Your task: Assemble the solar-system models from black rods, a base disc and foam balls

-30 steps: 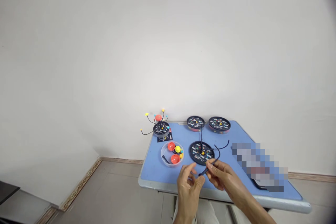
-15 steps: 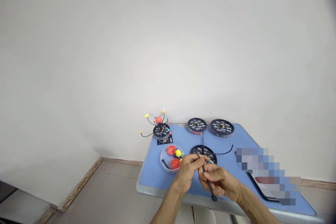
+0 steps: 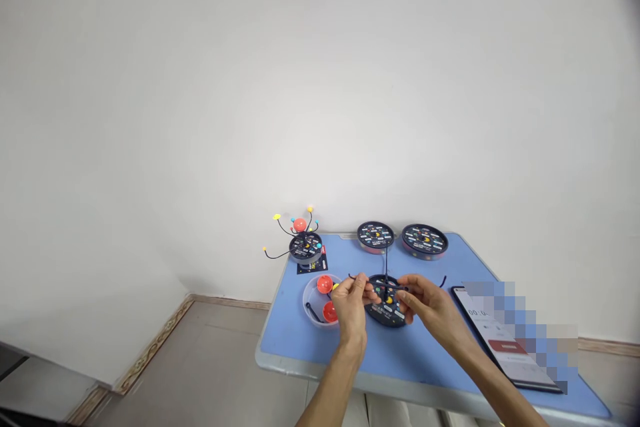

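My left hand (image 3: 351, 307) pinches one end of a thin black plastic arm (image 3: 383, 284), whose curved tip sticks out to the left. My right hand (image 3: 426, 299) has its fingers closed on the other end. The arm lies almost level above a round black base (image 3: 386, 315) printed with planets, across its upright black rod (image 3: 387, 260). Whether the arm touches the rod I cannot tell. Beyond my right hand shows the bent tip of another black arm (image 3: 444, 281); the rest of it is hidden.
Left of my hands, a clear round tub (image 3: 309, 293) holds red half-shells (image 3: 325, 284) and a black piece. A built solar system model (image 3: 306, 248) stands back left. Two round printed cases (image 3: 376, 235) (image 3: 425, 240) sit by the wall. A tablet with a timer (image 3: 500, 320) lies right.
Both hands have moved up and apart, towards the base. The black arm, held slanting downward near the table's front before, is now level over the base.
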